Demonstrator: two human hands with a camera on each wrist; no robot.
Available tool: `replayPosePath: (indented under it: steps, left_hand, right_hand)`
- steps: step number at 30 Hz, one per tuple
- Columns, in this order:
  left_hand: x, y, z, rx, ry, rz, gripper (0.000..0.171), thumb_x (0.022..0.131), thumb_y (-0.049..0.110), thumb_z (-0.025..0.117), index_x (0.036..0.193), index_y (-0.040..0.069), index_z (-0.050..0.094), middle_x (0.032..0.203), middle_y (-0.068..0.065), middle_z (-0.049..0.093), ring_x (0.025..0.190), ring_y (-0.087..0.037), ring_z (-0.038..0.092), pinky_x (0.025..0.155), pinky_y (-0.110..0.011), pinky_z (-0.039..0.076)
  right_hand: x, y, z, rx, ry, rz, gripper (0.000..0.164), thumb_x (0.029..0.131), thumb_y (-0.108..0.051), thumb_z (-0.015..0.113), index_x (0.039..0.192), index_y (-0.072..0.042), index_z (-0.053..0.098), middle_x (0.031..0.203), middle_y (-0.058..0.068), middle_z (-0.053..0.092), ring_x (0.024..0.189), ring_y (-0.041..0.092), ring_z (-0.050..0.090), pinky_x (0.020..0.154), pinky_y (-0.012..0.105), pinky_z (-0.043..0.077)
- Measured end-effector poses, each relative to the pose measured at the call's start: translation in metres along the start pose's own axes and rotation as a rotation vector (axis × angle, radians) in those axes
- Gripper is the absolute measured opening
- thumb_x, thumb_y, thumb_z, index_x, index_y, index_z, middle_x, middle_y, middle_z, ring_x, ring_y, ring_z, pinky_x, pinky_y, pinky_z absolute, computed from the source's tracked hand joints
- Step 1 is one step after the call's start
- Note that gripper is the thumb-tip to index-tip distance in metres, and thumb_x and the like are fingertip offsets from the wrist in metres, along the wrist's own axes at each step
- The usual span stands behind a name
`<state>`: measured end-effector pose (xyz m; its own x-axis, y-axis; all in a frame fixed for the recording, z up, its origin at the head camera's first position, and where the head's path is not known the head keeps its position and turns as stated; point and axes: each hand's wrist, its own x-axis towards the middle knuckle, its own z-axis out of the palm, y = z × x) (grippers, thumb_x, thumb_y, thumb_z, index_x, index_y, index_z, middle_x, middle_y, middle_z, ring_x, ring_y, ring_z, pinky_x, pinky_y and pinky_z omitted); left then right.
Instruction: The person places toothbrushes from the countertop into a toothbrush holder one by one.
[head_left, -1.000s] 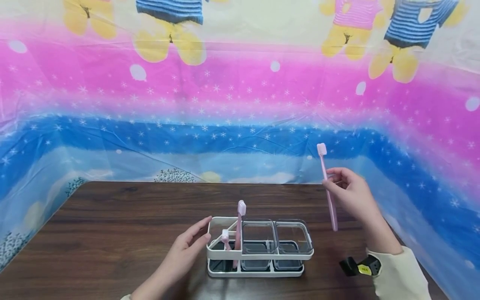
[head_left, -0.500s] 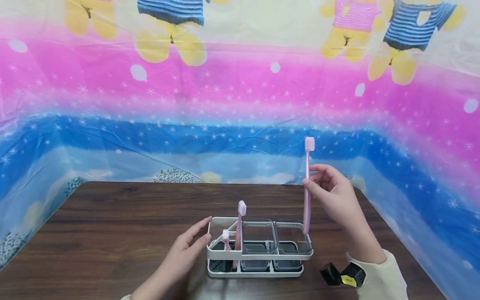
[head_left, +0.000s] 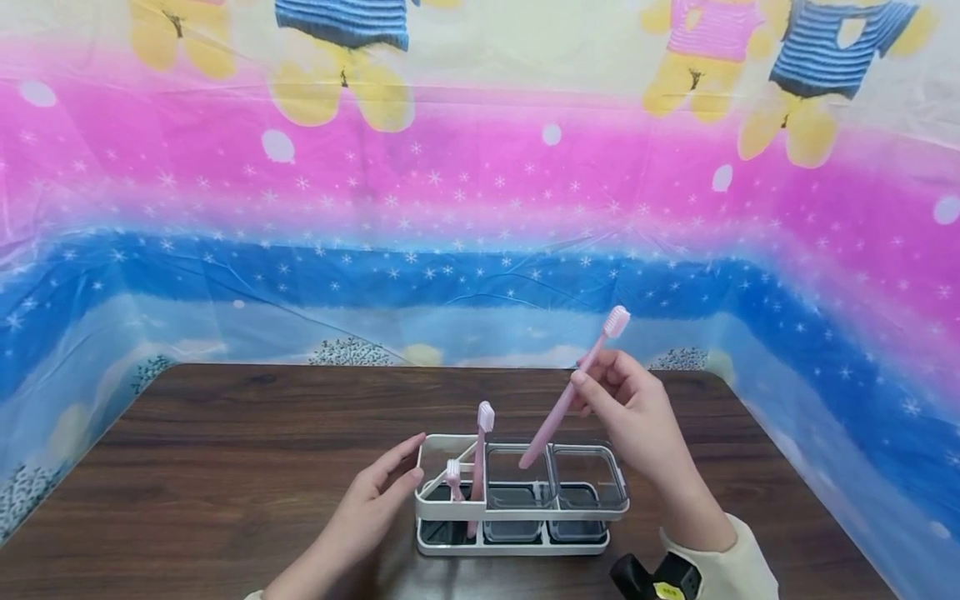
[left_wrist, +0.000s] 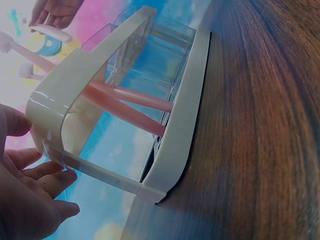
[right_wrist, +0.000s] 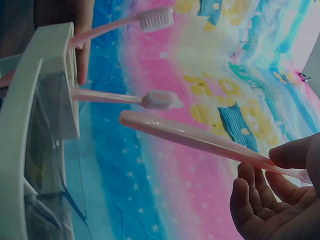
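Observation:
My right hand (head_left: 637, 408) pinches a pink toothbrush (head_left: 558, 408) near its head, which is at the upper right. The handle's lower end slants down left, overlapping the holder's middle in the head view. My left hand (head_left: 367, 492) grips the left end of a white two-tier toothbrush holder (head_left: 517, 550), thumb and fingers at its corner (left_wrist: 47, 125). Two pink toothbrushes stand in the holder's left compartment: one tall (head_left: 477, 454), beside the divider, and one lower (head_left: 453, 481). In the right wrist view the held brush's head is hidden behind the fingers.
Two clear cups (head_left: 517, 475) sit side by side in the holder's middle and right openings. The holder stands on a dark wooden table (head_left: 262, 450). Behind the table hangs a printed cloth (head_left: 480, 275). A black wrist camera (head_left: 660, 575) is strapped to my right wrist.
My right hand has carried its toothbrush left, toward the holder. The brush has gone from nearly upright to slanted, handle end down left. My left hand and the holder are almost unmoved.

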<state>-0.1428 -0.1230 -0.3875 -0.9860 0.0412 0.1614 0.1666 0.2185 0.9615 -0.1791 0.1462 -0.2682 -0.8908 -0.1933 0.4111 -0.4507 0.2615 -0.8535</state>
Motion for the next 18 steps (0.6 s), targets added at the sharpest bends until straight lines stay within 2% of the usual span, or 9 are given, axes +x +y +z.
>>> replayPosePath:
  steps: [10, 18]
  left_hand:
    - [0.0, 0.002, 0.0, 0.001, -0.003, -0.02, 0.039, 0.09, 0.011, 0.051, 0.129, 0.008, 0.048, 0.127, -0.013, 0.052, 0.116, -0.027, 0.049, 0.095, -0.038, 0.04]
    - [0.0, 0.002, 0.0, 0.005, -0.003, -0.022, 0.039, 0.09, 0.011, 0.051, 0.129, 0.008, 0.048, 0.127, -0.014, 0.052, 0.117, -0.028, 0.048, 0.096, -0.04, 0.04]
  right_hand:
    - [-0.006, 0.008, 0.019, 0.115, -0.063, 0.052, 0.022, 0.09, -0.016, 0.054, 0.1, 0.002, 0.054, 0.082, 0.018, 0.057, 0.073, 0.016, 0.064, 0.068, 0.034, 0.054]
    - [-0.008, 0.016, 0.034, 0.109, -0.134, 0.04, 0.022, 0.089, -0.019, 0.055, 0.098, 0.001, 0.056, 0.082, 0.018, 0.058, 0.072, 0.017, 0.062, 0.068, 0.033, 0.054]
